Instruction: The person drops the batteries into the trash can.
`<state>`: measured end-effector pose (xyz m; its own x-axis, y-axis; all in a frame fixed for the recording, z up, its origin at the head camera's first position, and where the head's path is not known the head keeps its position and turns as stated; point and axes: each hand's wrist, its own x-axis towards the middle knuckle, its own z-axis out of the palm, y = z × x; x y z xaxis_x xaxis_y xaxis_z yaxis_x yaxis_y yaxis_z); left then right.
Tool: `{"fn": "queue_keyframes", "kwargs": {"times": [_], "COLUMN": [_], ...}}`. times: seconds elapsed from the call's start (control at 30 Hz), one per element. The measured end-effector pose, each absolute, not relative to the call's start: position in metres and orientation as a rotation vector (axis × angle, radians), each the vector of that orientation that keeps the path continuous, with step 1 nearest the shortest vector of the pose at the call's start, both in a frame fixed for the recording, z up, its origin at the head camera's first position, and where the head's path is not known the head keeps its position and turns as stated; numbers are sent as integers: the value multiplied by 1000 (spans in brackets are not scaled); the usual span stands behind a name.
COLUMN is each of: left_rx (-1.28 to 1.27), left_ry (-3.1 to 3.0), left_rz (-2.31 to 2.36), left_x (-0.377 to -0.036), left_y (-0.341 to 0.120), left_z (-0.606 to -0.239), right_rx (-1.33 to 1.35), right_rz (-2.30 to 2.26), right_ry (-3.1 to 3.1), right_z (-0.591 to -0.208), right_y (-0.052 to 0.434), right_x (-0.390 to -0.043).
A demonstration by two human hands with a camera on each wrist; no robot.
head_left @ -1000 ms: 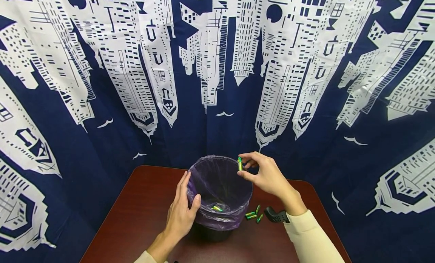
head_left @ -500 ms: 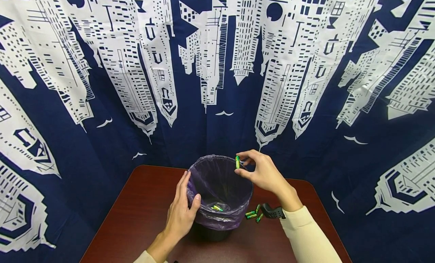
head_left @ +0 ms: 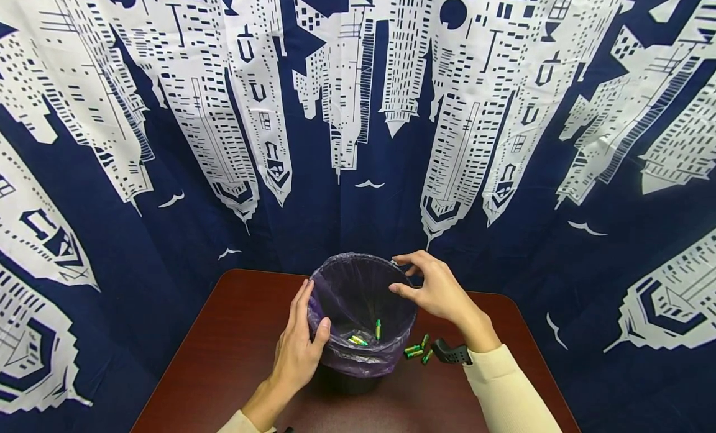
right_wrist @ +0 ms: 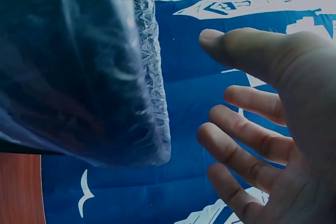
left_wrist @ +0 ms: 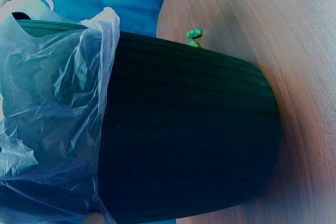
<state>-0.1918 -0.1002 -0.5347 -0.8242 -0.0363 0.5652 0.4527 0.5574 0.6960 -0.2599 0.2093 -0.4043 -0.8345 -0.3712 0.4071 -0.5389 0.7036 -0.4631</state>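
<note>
A black bin lined with a purple bag stands on a dark red table. My left hand grips the bin's left rim, thumb hooked inside and fingers along the outside. Over the right rim hovers my right hand, fingers spread and holding nothing. A green battery is inside the bin, upright above other batteries on the bottom. The left wrist view shows the ribbed bin wall and bag. In the right wrist view the empty right hand is beside the bag.
Three green batteries lie on the table right of the bin, seen too as green batteries past the bin wall. A black object sits beside them by my right wrist. A blue and white skyline curtain hangs behind.
My right hand has let go of the green battery it pinched over the rim; the battery is now down inside the bin. The left hand has kept its hold.
</note>
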Motion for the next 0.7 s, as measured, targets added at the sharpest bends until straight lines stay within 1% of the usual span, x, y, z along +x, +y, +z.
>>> {"fn": "queue_keyframes", "kwargs": {"times": [0.7], "left_rx": [-329], "left_ry": [-2281], "left_rz": [-1226], "left_x": [-191], "left_y": [-100], "left_z": [-533], "right_rx": [638], "right_rz": [883], "right_ry": [-2586], "right_z": [-430], "right_y": [233], "right_x": [-259]}}
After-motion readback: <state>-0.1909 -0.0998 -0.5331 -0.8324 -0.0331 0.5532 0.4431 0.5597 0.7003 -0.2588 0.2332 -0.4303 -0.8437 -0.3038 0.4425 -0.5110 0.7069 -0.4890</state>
